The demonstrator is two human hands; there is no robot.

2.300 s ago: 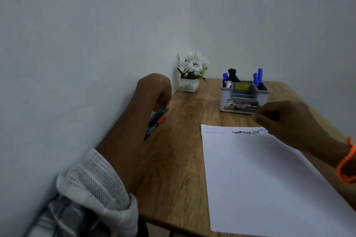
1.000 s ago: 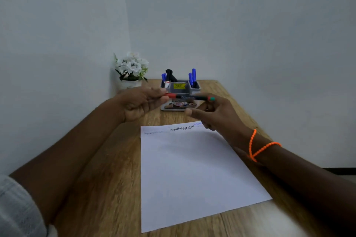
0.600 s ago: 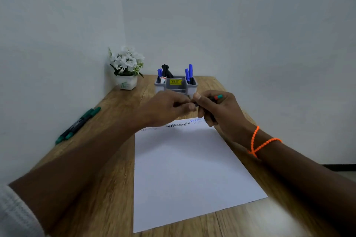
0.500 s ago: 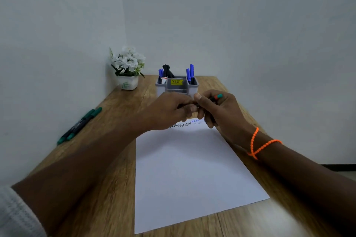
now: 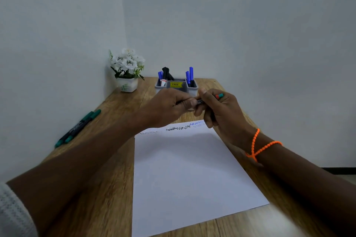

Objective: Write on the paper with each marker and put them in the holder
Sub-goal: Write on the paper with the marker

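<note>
Marker point(image 5: 200, 101) now gripped at both ends above the paper's far edge: left hand point(image 5: 169, 107) curled round the near-left end, right hand point(image 5: 221, 109) wrapped round the barrel, red-and-teal tip showing past the knuckles. A second ago it was only being passed across; hands have since closed together, so uncapping is judged under way. Scribbles already on paper point(image 5: 185, 169). Holder point(image 5: 193, 90) just beyond, blue and black markers inside. Two green markers point(image 5: 78, 128) left untouched at the counter's point(image 5: 107, 188) left edge.
</note>
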